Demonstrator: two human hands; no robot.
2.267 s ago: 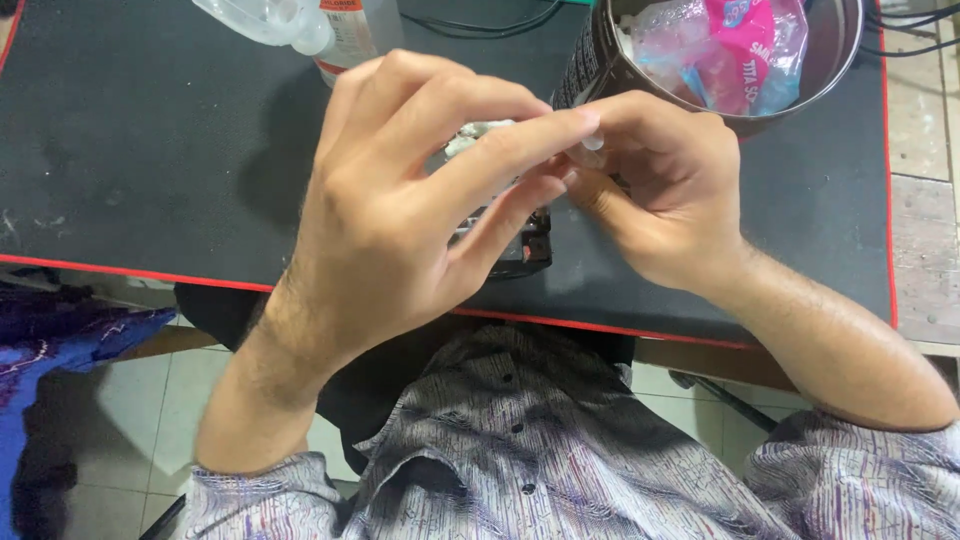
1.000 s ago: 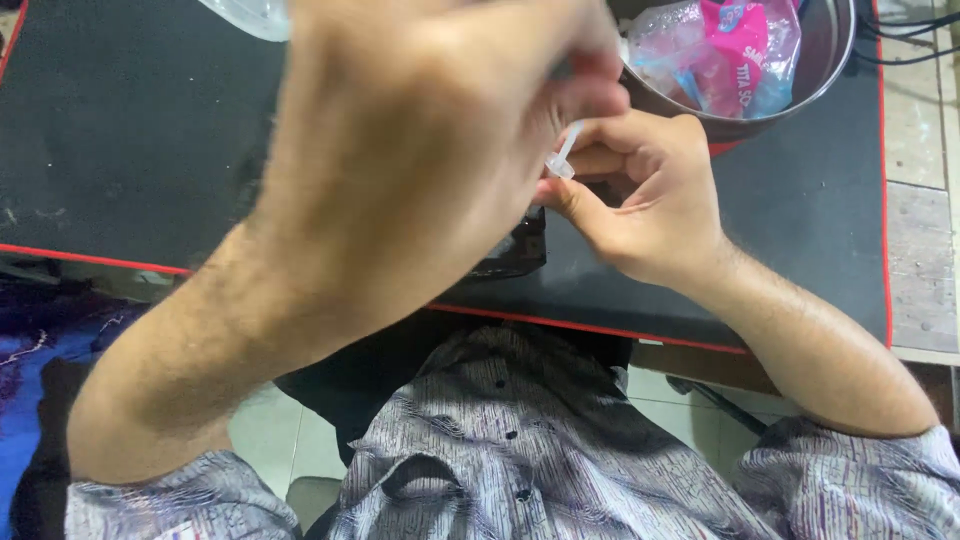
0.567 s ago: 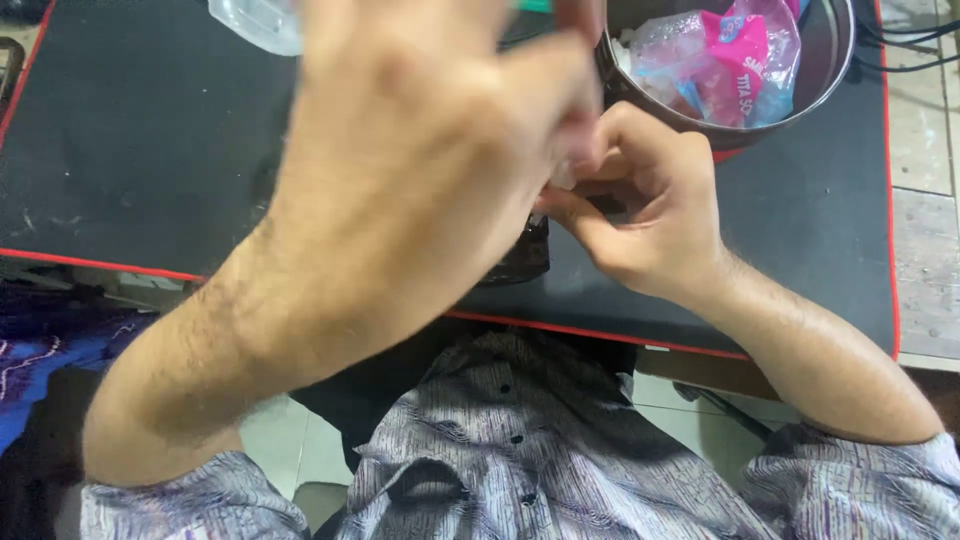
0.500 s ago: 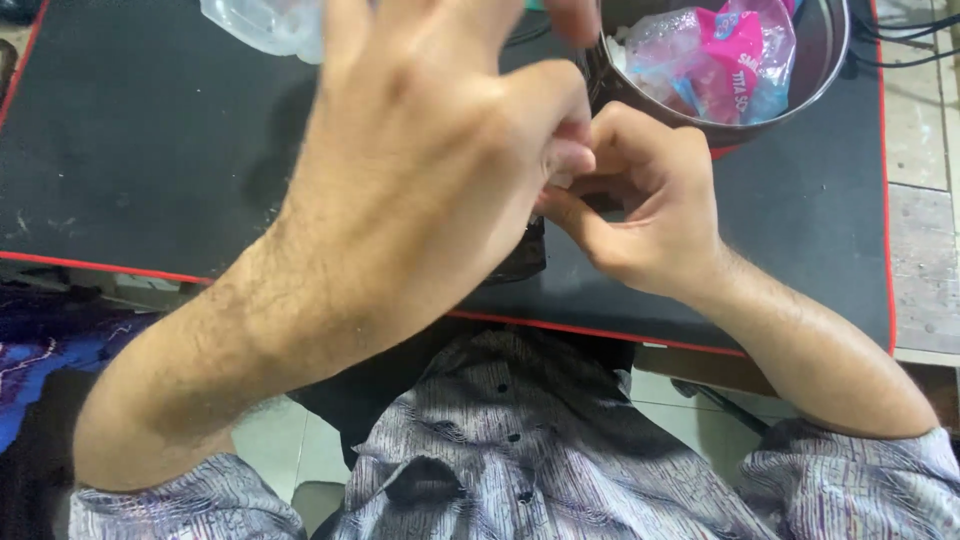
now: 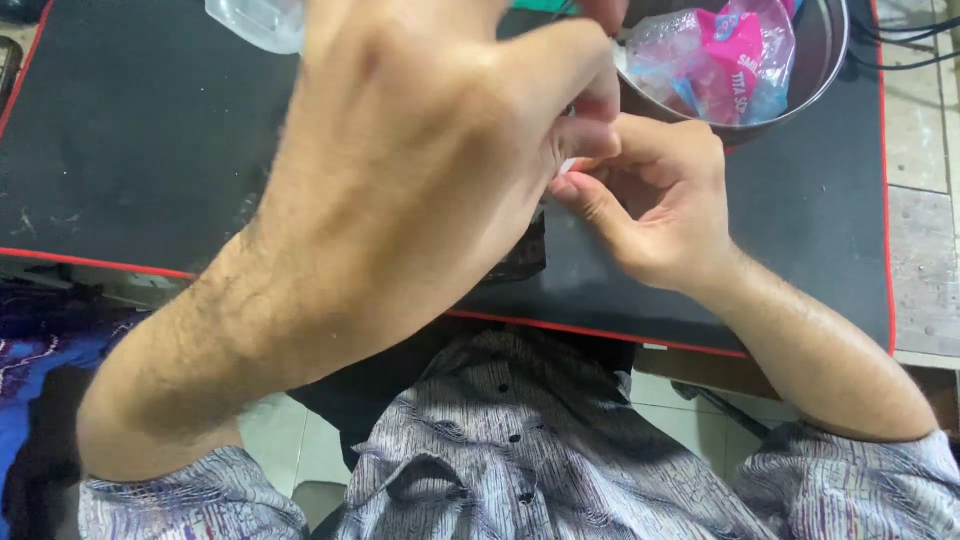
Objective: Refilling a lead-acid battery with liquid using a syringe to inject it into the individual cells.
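My left hand [image 5: 420,170] is raised close to the camera and fills the middle of the view, its fingers bent toward my right hand. My right hand [image 5: 650,205] rests over the black desk mat [image 5: 130,130], with thumb and fingers pinched on a small white piece [image 5: 566,166] that shows only as a sliver between the two hands. My left fingertips meet the same spot. A dark flat object [image 5: 520,262] lies on the mat under the hands, mostly hidden by my left hand.
A round metal bowl [image 5: 830,60] holding pink and blue plastic wrappers [image 5: 725,65] stands at the back right. A clear plastic bag [image 5: 255,20] lies at the back edge. The mat has a red border [image 5: 90,262] near me. Cables [image 5: 915,45] run at the far right.
My left hand has lifted from the mat toward the camera and now hides most of the work. My right hand has stayed in place, still pinching the small white piece.
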